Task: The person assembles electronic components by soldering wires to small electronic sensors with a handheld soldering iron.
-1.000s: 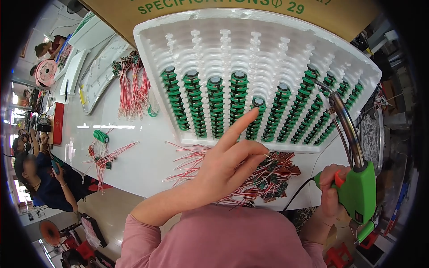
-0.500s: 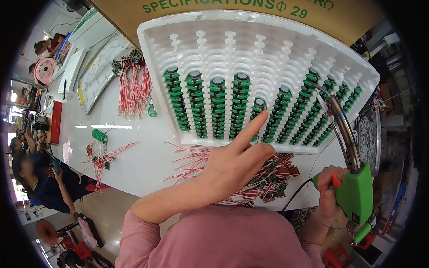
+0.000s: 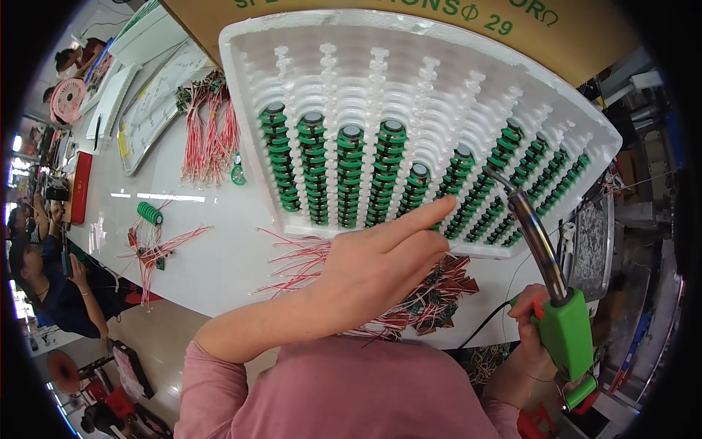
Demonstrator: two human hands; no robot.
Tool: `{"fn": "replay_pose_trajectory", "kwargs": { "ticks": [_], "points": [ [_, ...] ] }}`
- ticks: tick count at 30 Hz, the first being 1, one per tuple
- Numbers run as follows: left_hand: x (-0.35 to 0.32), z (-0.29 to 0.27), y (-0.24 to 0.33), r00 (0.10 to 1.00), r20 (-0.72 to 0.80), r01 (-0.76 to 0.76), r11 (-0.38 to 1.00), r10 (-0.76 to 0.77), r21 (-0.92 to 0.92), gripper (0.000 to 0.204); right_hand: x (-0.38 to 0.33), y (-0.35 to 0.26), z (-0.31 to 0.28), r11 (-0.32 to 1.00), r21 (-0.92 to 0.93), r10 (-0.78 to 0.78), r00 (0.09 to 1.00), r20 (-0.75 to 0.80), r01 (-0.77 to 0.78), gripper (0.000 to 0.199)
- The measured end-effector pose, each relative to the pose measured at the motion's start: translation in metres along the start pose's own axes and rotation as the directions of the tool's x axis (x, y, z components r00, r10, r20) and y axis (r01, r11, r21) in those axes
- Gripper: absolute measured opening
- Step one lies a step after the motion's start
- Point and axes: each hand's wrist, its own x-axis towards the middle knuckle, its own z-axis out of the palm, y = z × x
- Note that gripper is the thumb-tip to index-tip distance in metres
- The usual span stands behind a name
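A glossy white worktable point(image 3: 219, 256) runs leftward through a busy workshop, where another person point(image 3: 44, 285) sits at its near left edge. On it rests a moulded white foam tray point(image 3: 409, 66) with scalloped channels; its near halves hold rows of green ring-shaped coils point(image 3: 351, 175), stacked edge to edge. Loose bundles of red and white wires point(image 3: 208, 139) lie far left, more with small circuit boards point(image 3: 431, 293) just near the tray. The left hand point(image 3: 380, 263) hovers over these boards, forefinger stretched toward the coils, other fingers curled, holding nothing. The right hand point(image 3: 530, 329) is clenched around a green-handled soldering iron point(image 3: 545, 271), its metal tip near the tray's right rows
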Motion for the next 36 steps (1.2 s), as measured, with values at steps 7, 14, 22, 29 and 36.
{"fn": "replay_pose_trajectory", "kwargs": {
  "ticks": [7,14,22,29,36],
  "points": [
    [-0.003,-0.004,-0.015,0.994,0.052,-0.114,0.887,0.101,0.448,0.014,0.0,0.009,-0.018,0.99,-0.124,-0.045,0.992,0.114,0.059,0.046],
    [-0.001,-0.011,-0.021,0.989,0.098,-0.145,0.836,0.109,0.53,0.014,-0.001,0.007,-0.02,0.991,-0.132,-0.02,0.993,0.119,0.036,0.046],
    [-0.003,-0.013,-0.027,0.99,0.053,-0.139,0.845,0.131,0.516,0.015,0.001,0.012,-0.021,0.987,-0.105,-0.103,0.982,0.157,0.121,0.043],
    [-0.006,-0.011,-0.012,0.989,-0.083,0.119,0.991,-0.124,-0.067,0.011,0.001,0.008,-0.02,0.995,-0.096,-0.021,0.992,0.125,0.033,0.043],
    [0.008,-0.013,-0.006,0.669,0.405,0.63,0.186,-0.623,-0.754,0.015,0.016,0.019,-0.03,0.996,0.057,-0.088,0.959,0.268,0.075,0.05]
  ]
}}
